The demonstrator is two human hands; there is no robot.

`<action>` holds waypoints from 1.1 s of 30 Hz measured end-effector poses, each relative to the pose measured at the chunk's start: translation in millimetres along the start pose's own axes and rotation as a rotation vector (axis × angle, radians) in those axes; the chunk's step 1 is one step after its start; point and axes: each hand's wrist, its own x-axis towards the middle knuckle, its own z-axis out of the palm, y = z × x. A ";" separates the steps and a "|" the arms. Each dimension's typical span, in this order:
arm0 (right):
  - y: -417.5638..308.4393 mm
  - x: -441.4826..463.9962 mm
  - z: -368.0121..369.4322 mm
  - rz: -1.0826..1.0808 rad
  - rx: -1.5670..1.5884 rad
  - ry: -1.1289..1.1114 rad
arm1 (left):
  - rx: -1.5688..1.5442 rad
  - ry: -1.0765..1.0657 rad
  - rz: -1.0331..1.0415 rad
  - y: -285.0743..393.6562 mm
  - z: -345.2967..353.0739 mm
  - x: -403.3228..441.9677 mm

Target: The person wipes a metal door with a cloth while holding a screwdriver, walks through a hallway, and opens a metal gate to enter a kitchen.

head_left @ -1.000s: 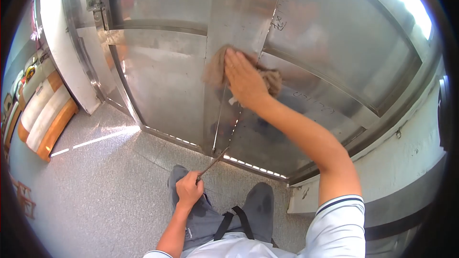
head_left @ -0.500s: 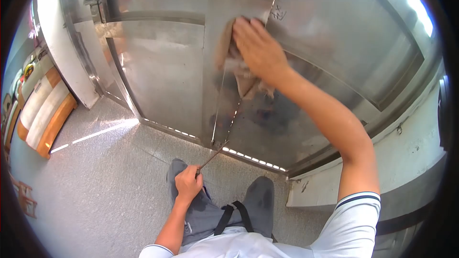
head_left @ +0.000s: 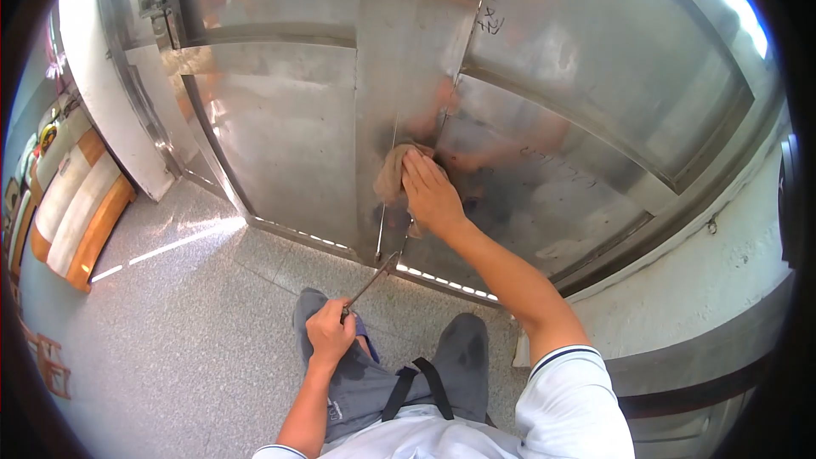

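My right hand [head_left: 433, 193] presses a brownish cloth [head_left: 391, 177] against the metal double door [head_left: 280, 127], near the seam between its two leaves. Its fingers lie over the cloth, and part of the cloth is hidden beneath them. Lower down, my left hand [head_left: 330, 331] is closed around one end of a slim, dark metal rod [head_left: 367, 286]. The rod slants up to the right, and its far tip, which looks hooked, is at the foot of the door by the seam. Whether that tip touches the door, I cannot tell.
Grey speckled floor [head_left: 195, 314] spreads below the door. On the left stands a curved wood-and-white piece of furniture [head_left: 89, 204], with a small wooden stool [head_left: 47, 365] nearer. A white wall ledge [head_left: 680, 289] borders the right. Light shows through gaps under the door.
My right hand has moved the cloth down the door along the seam, from the upper part to lower down. My left hand still grips the rod, nearly in the same place.
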 end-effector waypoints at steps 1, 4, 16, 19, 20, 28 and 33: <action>3.5 0.6 -1.9 -0.002 -0.004 0.005 | 0.016 -0.006 -0.008 -2.2 0.4 0.0; 25.4 6.6 -20.8 -0.114 -0.002 -0.053 | 0.014 0.022 0.024 -4.8 3.2 -1.4; 25.0 27.1 -19.3 0.092 0.037 0.057 | 0.011 -0.011 0.030 2.8 7.0 0.5; -3.8 -15.0 3.8 0.017 0.150 -0.023 | 0.001 -0.010 0.013 3.9 2.2 1.8; -11.9 -27.8 7.5 -0.003 0.213 -0.038 | -0.002 -0.008 0.020 3.4 1.4 1.4; -60.6 -98.5 -14.8 1.178 1.460 -0.408 | 0.000 -0.010 0.007 -2.1 5.3 2.9; -40.3 -42.1 -49.5 1.492 1.587 0.455 | 0.013 -0.019 0.016 5.1 9.0 3.5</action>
